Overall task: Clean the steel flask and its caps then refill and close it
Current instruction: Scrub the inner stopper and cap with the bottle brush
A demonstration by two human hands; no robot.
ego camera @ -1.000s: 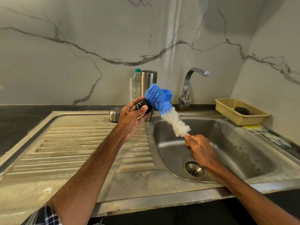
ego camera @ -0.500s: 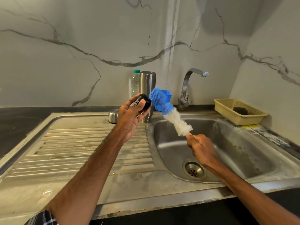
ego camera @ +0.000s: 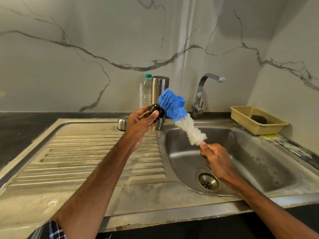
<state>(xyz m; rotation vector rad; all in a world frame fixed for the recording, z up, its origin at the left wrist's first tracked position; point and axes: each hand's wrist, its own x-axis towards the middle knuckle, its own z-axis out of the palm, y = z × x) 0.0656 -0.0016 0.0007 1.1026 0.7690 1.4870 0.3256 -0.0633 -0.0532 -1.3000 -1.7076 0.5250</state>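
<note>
Left hand (ego camera: 139, 123), head view: thumb and fingers pinch the small black cap (ego camera: 156, 112) at the brush (ego camera: 179, 116) bristles. The right hand (ego camera: 215, 159) is closed round the brush handle. Far behind, left of the tap (ego camera: 200, 94), the steel flask (ego camera: 159, 94) stands upright. Cap judged light, rigid, slippery when wet; hold it by the rim.

There are two hands, a left hand (ego camera: 139, 124) and a right hand (ego camera: 215, 159). There are two caps, a black cap (ego camera: 156, 111) and a steel cap (ego camera: 122, 123). There is one flask (ego camera: 160, 87), one bottle (ego camera: 146, 92), one brush (ego camera: 179, 114), one tap (ego camera: 203, 94), one sink (ego camera: 259, 152) and one basket (ego camera: 269, 129).
</note>
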